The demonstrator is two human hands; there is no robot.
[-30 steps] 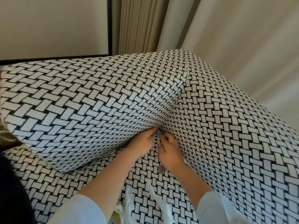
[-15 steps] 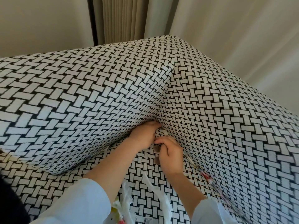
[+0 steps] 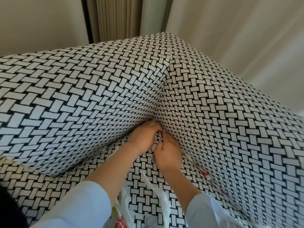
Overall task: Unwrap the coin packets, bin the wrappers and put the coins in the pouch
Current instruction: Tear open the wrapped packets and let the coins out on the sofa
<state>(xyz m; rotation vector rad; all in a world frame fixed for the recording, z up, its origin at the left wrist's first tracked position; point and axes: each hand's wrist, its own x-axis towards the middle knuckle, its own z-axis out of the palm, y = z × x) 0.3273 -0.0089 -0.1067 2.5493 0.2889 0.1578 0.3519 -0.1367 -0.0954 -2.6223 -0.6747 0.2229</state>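
Observation:
On a black-and-white woven sofa seat (image 3: 102, 183), both my hands reach into the corner where the cushions meet. My left hand (image 3: 144, 139) lies with its fingertips pushed into the crevice; nothing shows in it. My right hand (image 3: 169, 155) is curled, its forefinger pointing at the crevice. Silver coins (image 3: 153, 157) peek out from under its palm side. A clear wrapper strip with red print (image 3: 204, 172) lies along the right cushion's foot. Another coin (image 3: 152, 221) sits near the bottom edge. No pouch is in view.
A white plastic bag (image 3: 158, 193) with loose strips lies on the seat between my forearms. Patterned back cushions (image 3: 74, 99) rise on the left and right of the corner. Beige curtains (image 3: 230, 38) hang behind the sofa.
My right hand has curled up from lying flat and now has coins under it. The view has swung slightly, and the wrapper strip on the right has come into sight.

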